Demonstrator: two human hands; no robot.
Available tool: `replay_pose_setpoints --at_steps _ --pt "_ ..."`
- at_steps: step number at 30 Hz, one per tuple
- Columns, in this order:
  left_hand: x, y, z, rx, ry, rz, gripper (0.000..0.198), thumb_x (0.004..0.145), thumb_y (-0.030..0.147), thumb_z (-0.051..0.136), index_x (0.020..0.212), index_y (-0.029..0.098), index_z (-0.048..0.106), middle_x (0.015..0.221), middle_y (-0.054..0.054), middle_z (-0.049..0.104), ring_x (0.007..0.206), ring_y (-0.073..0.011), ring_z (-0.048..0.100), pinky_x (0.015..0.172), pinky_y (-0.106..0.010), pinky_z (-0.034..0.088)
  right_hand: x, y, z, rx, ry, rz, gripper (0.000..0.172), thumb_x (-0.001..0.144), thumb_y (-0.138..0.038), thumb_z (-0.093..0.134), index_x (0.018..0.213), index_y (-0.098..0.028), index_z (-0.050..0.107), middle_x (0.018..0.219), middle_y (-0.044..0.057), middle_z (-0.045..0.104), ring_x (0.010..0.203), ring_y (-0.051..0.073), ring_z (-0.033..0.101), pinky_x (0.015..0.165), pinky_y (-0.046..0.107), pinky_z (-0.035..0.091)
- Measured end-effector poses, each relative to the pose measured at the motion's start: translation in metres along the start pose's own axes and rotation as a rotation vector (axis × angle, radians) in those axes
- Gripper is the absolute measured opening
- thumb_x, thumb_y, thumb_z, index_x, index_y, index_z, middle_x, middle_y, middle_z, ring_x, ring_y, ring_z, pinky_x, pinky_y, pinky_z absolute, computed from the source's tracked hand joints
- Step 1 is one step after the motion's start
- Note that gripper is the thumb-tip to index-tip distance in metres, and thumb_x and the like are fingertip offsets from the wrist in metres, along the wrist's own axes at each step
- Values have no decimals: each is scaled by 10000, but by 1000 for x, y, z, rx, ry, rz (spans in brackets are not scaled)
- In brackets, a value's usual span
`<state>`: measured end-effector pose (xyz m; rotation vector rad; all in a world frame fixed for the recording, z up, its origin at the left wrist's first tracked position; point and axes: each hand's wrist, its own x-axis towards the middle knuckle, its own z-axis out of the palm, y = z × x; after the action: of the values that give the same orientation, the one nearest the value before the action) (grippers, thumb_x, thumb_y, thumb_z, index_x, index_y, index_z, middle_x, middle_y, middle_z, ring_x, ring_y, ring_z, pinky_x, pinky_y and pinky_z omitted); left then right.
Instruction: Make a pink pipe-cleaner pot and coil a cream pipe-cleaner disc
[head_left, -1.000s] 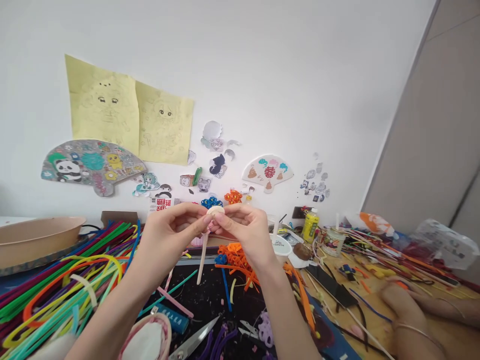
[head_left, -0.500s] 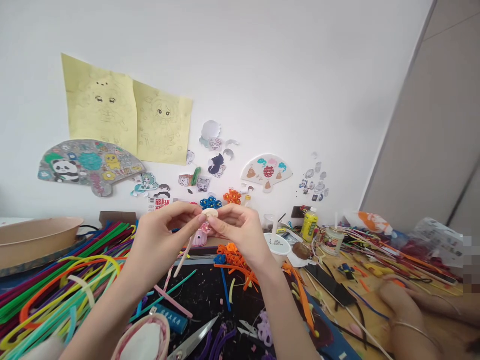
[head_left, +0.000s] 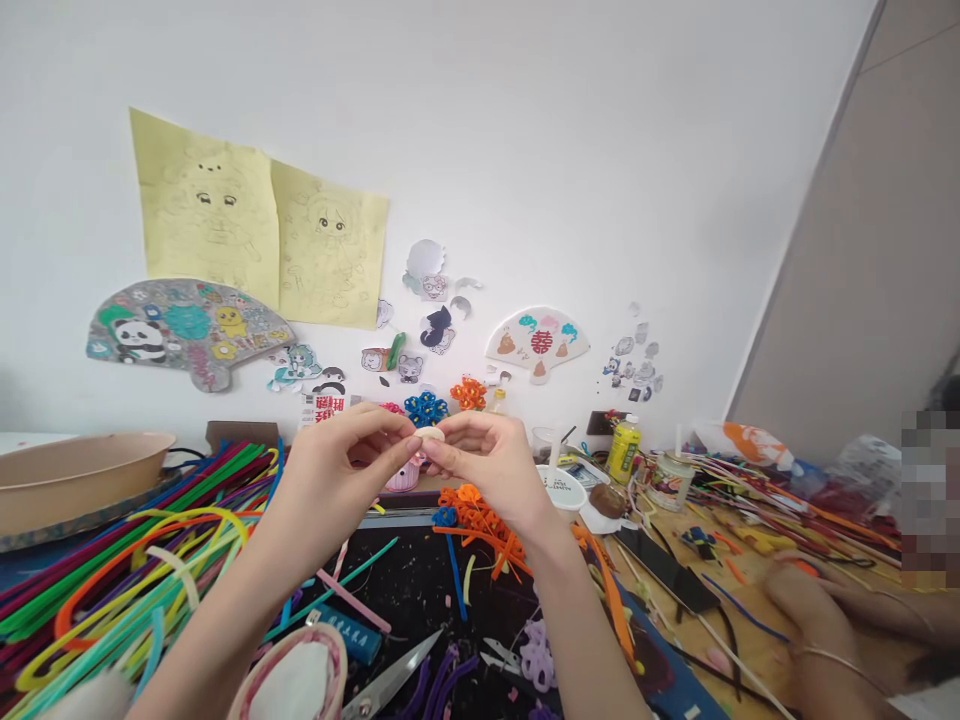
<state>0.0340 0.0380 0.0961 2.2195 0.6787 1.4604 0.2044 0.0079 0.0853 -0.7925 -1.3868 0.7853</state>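
In front of my face, my left hand (head_left: 341,455) and my right hand (head_left: 495,465) meet at the fingertips. Both pinch a small cream pipe cleaner (head_left: 431,434), which looks coiled into a flat round; the fingers cover part of it. Just behind and below the fingertips stands a pink ribbed cup (head_left: 403,476), partly hidden. Orange pipe-cleaner flowers (head_left: 480,515) lie under my right wrist. Below, on a black mat (head_left: 397,570), are open scissors (head_left: 397,675), purple stems (head_left: 442,680) and a lilac looped piece (head_left: 537,655).
Coloured pipe cleaners (head_left: 112,560) pile up at left beside a beige basin (head_left: 82,470). A pink-rimmed round container (head_left: 337,660) sits nearest me. At right are a lidded cup (head_left: 562,488), a yellow bottle (head_left: 622,450), a phone (head_left: 667,570) and another person's arm (head_left: 810,620).
The cream pipe cleaner's loose tail, which hung below my left hand, no longer shows. The round has tilted and looks flatter. My hands stay together, and the view has shifted slightly.
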Motion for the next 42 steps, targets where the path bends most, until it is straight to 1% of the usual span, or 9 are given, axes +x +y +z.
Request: replay_pose_setpoints --at_steps 7,13,17,21,24,27,33,37,42 --pt "0 -1 3 -74 -39 -61 220 846 397 637 786 189 676 655 12 679 587 -115 611 534 -183 477 0 -1 1 78 17 25 253 645 -358 866 772 -177 744 623 0 717 578 135 678 559 246 584" --pt "-1 -2 2 -251 -57 -92 149 810 349 707 820 202 692 700 16 714 631 -122 654 586 -183 529 -1 -3 4 134 36 53 228 655 -333 862 776 -173 753 654 17 747 598 135 695 583 235 590" --pt "0 2 4 -350 -31 -100 126 797 326 730 802 203 704 663 24 707 592 -113 644 569 -174 525 0 -3 8 185 47 35 237 647 -329 866 784 -168 759 675 24 754 602 137 693 604 245 592" --pt "-1 2 7 -370 15 -114 130 806 325 725 793 198 703 685 21 710 606 -110 648 582 -170 523 1 -1 12 228 41 18 218 665 -325 854 795 -174 763 674 16 744 594 129 678 623 254 585" --pt "-2 -3 8 -326 51 -104 148 805 339 719 803 192 700 693 15 705 618 -121 649 579 -181 518 1 0 12 217 34 16 204 679 -327 841 793 -179 758 693 14 743 614 136 682 643 268 580" --pt "-1 -5 5 -203 60 -48 158 799 347 714 797 189 701 704 9 699 637 -127 638 600 -196 512 1 0 8 165 15 33 225 668 -340 847 797 -186 746 706 14 743 642 150 691 677 293 578" --pt "0 -1 -2 28 0 12 190 840 364 644 780 188 685 734 -8 690 665 -138 609 598 -216 485 0 -2 2 -21 25 -31 243 715 -387 811 878 -218 751 857 36 753 768 177 696 759 326 560" --pt "0 1 -2 66 -47 36 220 864 380 606 784 191 686 737 -11 683 659 -141 607 585 -222 475 -1 -4 2 -109 5 -108 191 761 -384 774 836 -211 752 843 49 750 782 199 702 753 336 556" --pt "0 1 -1 74 -76 34 233 873 382 598 786 189 694 721 -6 673 642 -131 603 578 -214 468 0 -4 -3 -121 16 -75 255 714 -416 809 853 -210 754 836 51 746 772 203 695 725 335 555"
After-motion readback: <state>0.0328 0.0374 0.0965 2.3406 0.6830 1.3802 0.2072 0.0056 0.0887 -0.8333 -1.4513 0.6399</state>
